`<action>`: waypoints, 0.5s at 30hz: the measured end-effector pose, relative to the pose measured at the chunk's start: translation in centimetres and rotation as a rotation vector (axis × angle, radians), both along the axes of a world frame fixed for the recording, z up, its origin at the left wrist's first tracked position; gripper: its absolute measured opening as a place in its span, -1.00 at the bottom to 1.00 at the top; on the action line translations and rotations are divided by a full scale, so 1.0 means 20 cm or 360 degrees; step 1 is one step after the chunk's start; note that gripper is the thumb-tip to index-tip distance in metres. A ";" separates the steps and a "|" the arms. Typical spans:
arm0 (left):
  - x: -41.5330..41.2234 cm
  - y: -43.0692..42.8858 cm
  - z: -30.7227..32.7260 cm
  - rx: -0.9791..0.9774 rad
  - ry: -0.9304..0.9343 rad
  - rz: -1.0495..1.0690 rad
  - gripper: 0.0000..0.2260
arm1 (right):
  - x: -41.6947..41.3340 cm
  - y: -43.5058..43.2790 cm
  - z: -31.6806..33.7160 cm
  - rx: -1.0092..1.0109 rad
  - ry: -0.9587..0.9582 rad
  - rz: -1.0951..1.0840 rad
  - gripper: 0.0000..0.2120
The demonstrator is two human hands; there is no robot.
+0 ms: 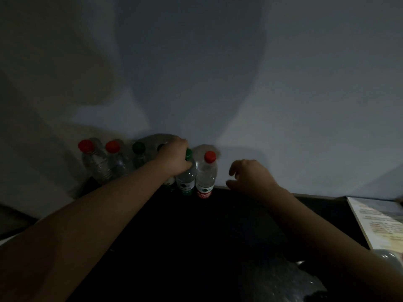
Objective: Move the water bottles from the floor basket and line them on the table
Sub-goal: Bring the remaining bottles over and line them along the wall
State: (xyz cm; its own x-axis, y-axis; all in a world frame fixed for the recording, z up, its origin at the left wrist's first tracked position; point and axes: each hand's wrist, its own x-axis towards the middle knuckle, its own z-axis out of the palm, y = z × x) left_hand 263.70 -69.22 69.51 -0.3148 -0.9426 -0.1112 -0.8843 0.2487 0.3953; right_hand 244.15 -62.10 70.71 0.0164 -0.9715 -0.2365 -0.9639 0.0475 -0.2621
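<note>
Pretty dark shot, but we could make out the water bottles lined up upright along the desk's far edge, against the wall. Our left hand was wrapped around the neck of a green-capped bottle. Our right hand hung just beside the red-capped bottle at the row's right end, fingers loosely spread, holding nothing.

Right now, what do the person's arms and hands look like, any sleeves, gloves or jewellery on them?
Both forearms are bare as far as the frame shows; no sleeve or cuff is visible. The left hand and right hand wear no gloves. No watch, bracelet or ring shows at the wrists or fingers, though the picture is very dark, so small items could go unseen.
</note>
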 end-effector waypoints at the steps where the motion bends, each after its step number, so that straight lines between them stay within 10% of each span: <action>1: 0.01 0.03 0.03 -0.0008 0.0023 0.0024 -0.77 | -0.02 0.06 0.02 0.0014 0.0011 0.0007 -0.69; 15: -0.15 0.91 0.19 0.0101 0.0414 -0.0385 -0.70 | -0.22 1.07 0.21 0.0009 0.0026 -0.0321 -0.78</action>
